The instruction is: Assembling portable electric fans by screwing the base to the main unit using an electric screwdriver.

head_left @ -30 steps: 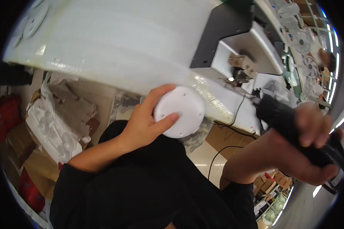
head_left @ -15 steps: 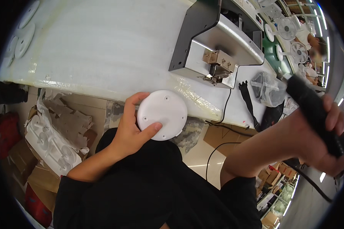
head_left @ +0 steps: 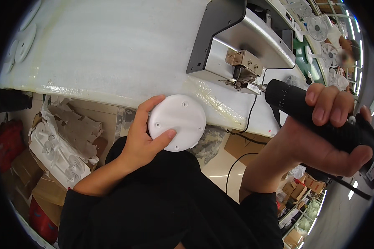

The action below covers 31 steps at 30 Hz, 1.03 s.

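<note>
My left hand [head_left: 147, 135] grips a round white plastic base [head_left: 180, 120] by its left side, thumb on its face. Several small screw holes ring that face. My right hand [head_left: 328, 128] is wrapped round a black corded electric screwdriver [head_left: 293, 97]. Its bit points left and reaches the metal pick-up part [head_left: 245, 68] at the front of a black and silver screw feeder [head_left: 253, 35]. Whether the tip touches a screw there is too small to tell.
A white-topped table [head_left: 112, 54] bears the feeder and, far left, white discs [head_left: 27, 41]. An open carton of white fan parts [head_left: 58, 153] stands below left. The screwdriver's cable [head_left: 340, 180] hangs at the right. Another person [head_left: 349, 50] and fans [head_left: 318, 29] are at the far right.
My right hand has brought the electric screwdriver left, its bit now at the feeder's front. The left hand still holds the white base in nearly the same place.
</note>
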Motion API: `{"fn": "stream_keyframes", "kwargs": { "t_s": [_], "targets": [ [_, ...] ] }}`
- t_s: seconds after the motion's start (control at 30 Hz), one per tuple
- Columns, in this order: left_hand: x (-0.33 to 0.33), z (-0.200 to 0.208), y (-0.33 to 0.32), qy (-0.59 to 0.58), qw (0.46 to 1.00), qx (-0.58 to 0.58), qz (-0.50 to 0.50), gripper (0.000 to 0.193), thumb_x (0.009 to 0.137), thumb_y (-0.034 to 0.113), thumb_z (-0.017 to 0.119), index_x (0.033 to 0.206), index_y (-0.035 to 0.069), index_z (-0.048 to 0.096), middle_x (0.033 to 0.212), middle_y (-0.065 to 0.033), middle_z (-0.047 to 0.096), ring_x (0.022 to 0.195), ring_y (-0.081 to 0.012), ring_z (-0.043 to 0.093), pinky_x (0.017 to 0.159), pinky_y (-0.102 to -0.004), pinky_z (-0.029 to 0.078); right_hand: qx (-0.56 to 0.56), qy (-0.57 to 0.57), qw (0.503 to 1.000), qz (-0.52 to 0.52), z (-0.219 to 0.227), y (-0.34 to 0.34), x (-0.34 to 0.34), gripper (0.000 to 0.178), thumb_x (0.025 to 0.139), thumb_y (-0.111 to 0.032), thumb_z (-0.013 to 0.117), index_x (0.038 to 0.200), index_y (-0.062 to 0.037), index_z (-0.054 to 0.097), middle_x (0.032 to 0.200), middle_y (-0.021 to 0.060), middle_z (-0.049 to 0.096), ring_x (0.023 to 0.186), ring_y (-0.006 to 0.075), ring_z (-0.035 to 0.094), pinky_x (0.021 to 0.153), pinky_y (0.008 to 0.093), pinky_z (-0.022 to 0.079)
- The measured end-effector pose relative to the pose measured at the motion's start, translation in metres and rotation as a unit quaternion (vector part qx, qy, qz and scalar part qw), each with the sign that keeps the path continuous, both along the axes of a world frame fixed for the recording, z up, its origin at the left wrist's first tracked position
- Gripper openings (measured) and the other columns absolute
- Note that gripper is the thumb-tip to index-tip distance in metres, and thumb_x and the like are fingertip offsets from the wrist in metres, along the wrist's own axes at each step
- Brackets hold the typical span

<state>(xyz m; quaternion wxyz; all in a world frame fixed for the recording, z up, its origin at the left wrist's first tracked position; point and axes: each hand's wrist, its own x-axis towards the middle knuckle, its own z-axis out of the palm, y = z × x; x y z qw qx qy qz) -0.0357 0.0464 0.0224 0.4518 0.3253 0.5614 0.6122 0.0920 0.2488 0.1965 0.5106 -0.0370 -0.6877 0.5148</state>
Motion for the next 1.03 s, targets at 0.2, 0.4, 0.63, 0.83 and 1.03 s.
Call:
{"fn": "stream_keyframes", "kwargs": {
  "t_s": [0.2, 0.4, 0.63, 0.83, 1.03],
  "targets": [
    [-0.003, -0.002, 0.002, -0.002, 1.000, 0.001, -0.007, 0.067, 0.080, 0.008, 0.067, 0.139, 0.004, 0.034, 0.136, -0.0174, 0.042, 0.117, -0.0294, 0.049, 0.098, -0.0374, 0.043, -0.062, -0.006, 0.998, 0.026, 0.014, -0.002, 0.010, 0.055, 0.082, -0.055, 0.047, 0.110, -0.0085, 0.056, 0.073, 0.0002, 0.055, 0.057, 0.0133, 0.054, 0.061, 0.0334, 0.046],
    [-0.002, -0.001, -0.002, 0.000, 1.000, -0.008, -0.011, 0.067, 0.081, 0.008, 0.066, 0.139, 0.003, 0.034, 0.137, -0.0174, 0.041, 0.118, -0.0296, 0.048, 0.098, -0.0375, 0.043, -0.005, 0.012, 1.000, 0.016, 0.029, 0.000, 0.007, 0.060, 0.089, -0.066, 0.038, 0.117, -0.0139, 0.047, 0.072, -0.0011, 0.052, 0.054, 0.0133, 0.053, 0.056, 0.0313, 0.048],
    [-0.004, 0.005, 0.000, 0.022, 1.000, -0.012, -0.011, 0.065, 0.082, 0.008, 0.064, 0.140, 0.002, 0.034, 0.138, -0.0185, 0.041, 0.119, -0.0297, 0.048, 0.098, -0.0374, 0.042, 0.083, 0.164, 0.955, -0.233, 0.043, 0.057, -0.014, 0.054, 0.086, -0.060, 0.039, 0.106, -0.0113, 0.052, 0.066, 0.0023, 0.054, 0.053, 0.0157, 0.055, 0.058, 0.0334, 0.050],
    [-0.001, 0.002, -0.004, 0.052, 0.998, -0.006, -0.017, 0.070, 0.082, 0.009, 0.063, 0.143, 0.002, 0.028, 0.139, -0.0193, 0.038, 0.121, -0.0303, 0.046, 0.100, -0.0388, 0.040, 0.043, 0.045, 0.988, -0.138, 0.040, 0.071, 0.001, 0.044, 0.082, -0.053, 0.035, 0.077, -0.0126, 0.053, 0.062, 0.0017, 0.056, 0.054, 0.0159, 0.056, 0.067, 0.0340, 0.051],
    [0.002, -0.006, -0.005, 0.017, 1.000, -0.010, -0.013, 0.078, 0.083, 0.011, 0.064, 0.146, 0.003, 0.020, 0.144, -0.0190, 0.031, 0.126, -0.0307, 0.041, 0.104, -0.0411, 0.037, 0.108, 0.126, 0.973, -0.160, 0.055, 0.031, 0.020, 0.053, 0.082, -0.062, 0.034, 0.084, -0.0131, 0.054, 0.066, -0.0032, 0.049, 0.056, 0.0090, 0.051, 0.062, 0.0306, 0.046]
  ]
}}
